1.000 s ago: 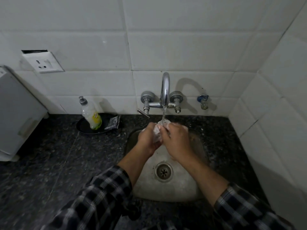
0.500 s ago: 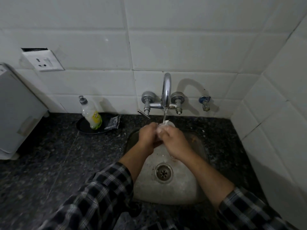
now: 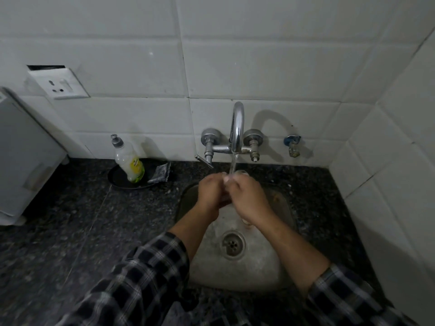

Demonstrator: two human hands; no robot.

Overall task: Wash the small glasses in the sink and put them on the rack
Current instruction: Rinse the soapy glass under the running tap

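Note:
A small clear glass (image 3: 240, 173) is held under the running tap (image 3: 237, 128), and only its rim shows above my fingers. My left hand (image 3: 210, 192) and my right hand (image 3: 247, 196) are pressed together around it, over the back of the steel sink (image 3: 266, 271). Water streams from the spout onto the glass. The rest of the glass is hidden by my hands. No rack is in view.
A dish-soap bottle (image 3: 129, 161) and a scrub pad (image 3: 161, 173) sit on a dark plate (image 3: 117, 180) left of the sink. A grey appliance (image 3: 23, 156) stands at the far left. Tiled walls close the back and right. The drain (image 3: 233, 244) lies mid-sink.
My hands have closed more tightly around the glass and turned it under the stream; less of the glass shows now than one second ago.

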